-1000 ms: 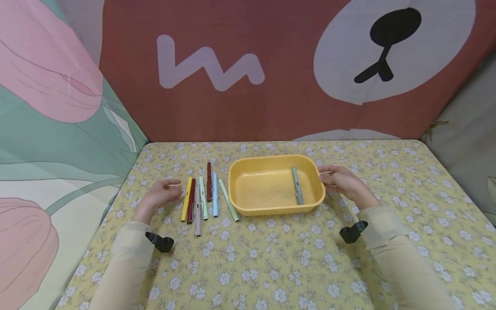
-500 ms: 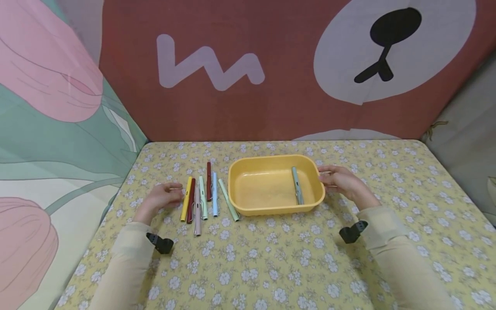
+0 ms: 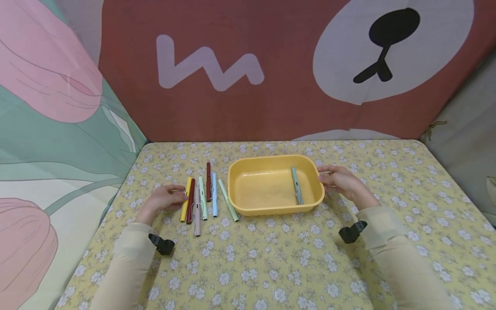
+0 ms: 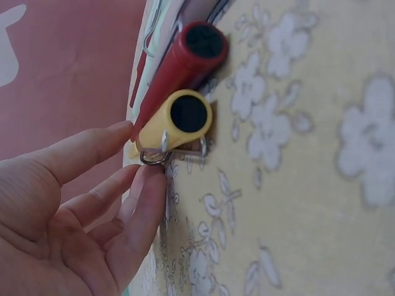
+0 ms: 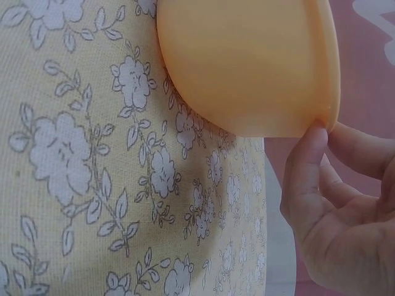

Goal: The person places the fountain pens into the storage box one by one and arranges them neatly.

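Observation:
My left hand (image 3: 164,200) is beside the yellow pen (image 3: 186,206) at the left of a group of pens. In the left wrist view its fingertips (image 4: 126,131) reach the pen's side and clip, without a clear grip. A dark red pen (image 3: 191,206) lies right against the yellow one. My right hand (image 3: 345,183) pinches the right rim of a yellow plastic tray (image 3: 263,212) between thumb and finger, as the right wrist view shows. Inside the tray, toward its right end, lies a grey-green pen (image 3: 296,185).
Between the left hand and tray lie a light mauve pen (image 3: 197,215), a mint pen (image 3: 203,198), a second dark red pen (image 3: 209,181), a light blue pen (image 3: 215,196) and a light green pen (image 3: 228,200). A flowered cloth (image 3: 248,262) covers the table.
My left hand has moved slightly right, its fingertips now over the yellow pen's edge. The right hand, tray and pens stay in place.

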`<state>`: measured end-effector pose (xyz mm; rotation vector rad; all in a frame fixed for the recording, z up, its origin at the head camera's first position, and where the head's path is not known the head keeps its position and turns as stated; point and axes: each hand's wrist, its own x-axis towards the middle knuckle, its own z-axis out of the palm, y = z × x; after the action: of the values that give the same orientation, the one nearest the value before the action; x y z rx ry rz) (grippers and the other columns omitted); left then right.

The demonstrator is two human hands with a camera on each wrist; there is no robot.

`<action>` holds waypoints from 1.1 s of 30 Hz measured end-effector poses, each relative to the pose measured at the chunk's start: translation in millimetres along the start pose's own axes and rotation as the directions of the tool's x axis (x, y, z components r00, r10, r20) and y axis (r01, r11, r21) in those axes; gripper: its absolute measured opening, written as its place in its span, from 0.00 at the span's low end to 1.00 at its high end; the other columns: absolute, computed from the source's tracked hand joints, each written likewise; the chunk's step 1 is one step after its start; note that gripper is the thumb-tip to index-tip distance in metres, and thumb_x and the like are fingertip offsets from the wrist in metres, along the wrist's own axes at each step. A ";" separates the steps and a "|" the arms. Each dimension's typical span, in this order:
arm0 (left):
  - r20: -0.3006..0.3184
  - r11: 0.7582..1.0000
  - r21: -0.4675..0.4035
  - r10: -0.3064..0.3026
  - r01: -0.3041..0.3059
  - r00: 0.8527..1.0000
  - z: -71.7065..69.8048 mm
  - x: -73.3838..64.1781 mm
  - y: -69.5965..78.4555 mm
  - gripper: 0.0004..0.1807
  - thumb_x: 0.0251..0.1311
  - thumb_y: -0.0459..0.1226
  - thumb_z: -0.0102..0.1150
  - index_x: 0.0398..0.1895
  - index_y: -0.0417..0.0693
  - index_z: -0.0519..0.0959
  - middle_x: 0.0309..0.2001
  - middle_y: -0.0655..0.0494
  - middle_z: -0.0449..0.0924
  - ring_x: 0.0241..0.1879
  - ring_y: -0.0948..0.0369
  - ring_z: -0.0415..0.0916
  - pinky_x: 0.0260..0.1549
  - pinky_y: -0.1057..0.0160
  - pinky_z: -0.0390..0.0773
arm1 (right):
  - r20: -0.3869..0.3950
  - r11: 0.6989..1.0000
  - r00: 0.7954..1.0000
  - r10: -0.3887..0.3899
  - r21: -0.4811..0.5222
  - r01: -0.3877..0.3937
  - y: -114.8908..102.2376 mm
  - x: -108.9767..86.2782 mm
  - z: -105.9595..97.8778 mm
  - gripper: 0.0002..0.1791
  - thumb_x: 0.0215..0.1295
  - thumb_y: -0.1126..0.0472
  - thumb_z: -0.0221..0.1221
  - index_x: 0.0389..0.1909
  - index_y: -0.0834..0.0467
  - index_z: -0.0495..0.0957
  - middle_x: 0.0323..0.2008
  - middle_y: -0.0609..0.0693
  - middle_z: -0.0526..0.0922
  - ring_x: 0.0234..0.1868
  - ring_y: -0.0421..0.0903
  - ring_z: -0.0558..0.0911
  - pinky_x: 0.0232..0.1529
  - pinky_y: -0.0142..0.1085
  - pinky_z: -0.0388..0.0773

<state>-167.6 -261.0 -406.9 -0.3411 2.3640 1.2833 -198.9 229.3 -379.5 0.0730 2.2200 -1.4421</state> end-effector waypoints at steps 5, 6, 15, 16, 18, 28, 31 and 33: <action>-0.012 0.999 0.049 -0.003 0.004 1.000 2.0 0.3 1.3 0.32 0.62 0.41 0.60 0.66 0.36 0.65 0.62 0.36 0.70 0.39 0.67 0.78 0.39 0.68 0.83 | 0.000 1.000 1.000 0.001 -0.002 -0.001 0.8 -0.2 0.3 0.31 0.72 0.58 0.50 0.71 0.65 0.55 0.44 0.45 0.78 0.38 0.32 0.79 0.47 0.30 0.82; -0.013 0.999 0.055 0.003 -0.002 1.000 2.7 -0.3 2.0 0.31 0.62 0.41 0.59 0.65 0.35 0.65 0.61 0.35 0.71 0.39 0.67 0.78 0.39 0.68 0.83 | -0.001 1.000 1.000 0.001 -0.003 -0.001 0.9 -0.2 0.3 0.31 0.72 0.58 0.50 0.71 0.65 0.55 0.44 0.45 0.77 0.38 0.32 0.79 0.47 0.30 0.82; -0.042 0.997 0.065 0.033 -0.030 0.999 8.1 -5.2 7.8 0.28 0.62 0.37 0.59 0.62 0.30 0.67 0.54 0.35 0.76 0.36 0.63 0.79 0.35 0.65 0.83 | -0.001 1.000 1.000 -0.009 -0.011 0.009 -0.7 -1.0 0.4 0.30 0.73 0.59 0.49 0.71 0.66 0.56 0.47 0.47 0.77 0.38 0.32 0.80 0.48 0.31 0.82; -0.044 0.997 0.067 0.029 -0.026 0.999 8.3 -5.4 8.3 0.28 0.62 0.37 0.59 0.62 0.30 0.67 0.54 0.35 0.76 0.37 0.63 0.79 0.35 0.65 0.83 | -0.001 1.000 1.000 -0.009 -0.011 0.009 -0.9 -1.1 0.3 0.30 0.73 0.59 0.49 0.71 0.66 0.55 0.47 0.47 0.78 0.38 0.32 0.80 0.49 0.32 0.82; -0.046 0.997 0.070 0.019 -0.016 0.999 8.1 -5.7 8.9 0.28 0.62 0.37 0.58 0.62 0.30 0.67 0.54 0.35 0.75 0.37 0.62 0.78 0.35 0.64 0.83 | 0.000 1.000 1.000 -0.010 -0.011 0.010 -1.3 -1.3 0.3 0.30 0.73 0.58 0.49 0.71 0.65 0.55 0.47 0.47 0.78 0.38 0.32 0.80 0.49 0.32 0.82; -0.059 1.000 0.026 0.006 -0.004 0.998 6.3 -3.6 9.2 0.28 0.62 0.33 0.55 0.62 0.26 0.66 0.51 0.34 0.77 0.29 0.67 0.77 0.32 0.66 0.84 | 0.003 1.000 1.000 -0.009 -0.002 0.009 -1.6 -1.0 0.3 0.30 0.73 0.59 0.49 0.71 0.65 0.55 0.45 0.45 0.78 0.38 0.32 0.80 0.48 0.32 0.82; -0.044 1.000 -0.026 0.002 -0.003 0.999 4.4 -4.0 8.8 0.28 0.62 0.33 0.55 0.63 0.26 0.64 0.54 0.33 0.74 0.30 0.68 0.77 0.35 0.66 0.84 | 0.003 1.000 1.000 -0.005 -0.004 0.005 -1.2 -0.8 -0.3 0.30 0.73 0.59 0.49 0.71 0.65 0.55 0.44 0.43 0.78 0.37 0.32 0.79 0.48 0.31 0.82; -0.029 0.997 -0.076 0.002 -0.005 1.000 2.7 -4.6 8.1 0.29 0.62 0.32 0.54 0.64 0.25 0.62 0.52 0.34 0.74 0.31 0.68 0.78 0.36 0.65 0.84 | 0.003 1.000 1.000 -0.003 -0.004 0.003 -1.0 -0.7 -0.5 0.30 0.73 0.59 0.49 0.71 0.65 0.55 0.43 0.43 0.78 0.37 0.32 0.79 0.48 0.31 0.82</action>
<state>-166.2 -254.3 -400.1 -0.3817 2.3454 1.3811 -198.7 229.4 -378.2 0.0663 2.2221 -1.4382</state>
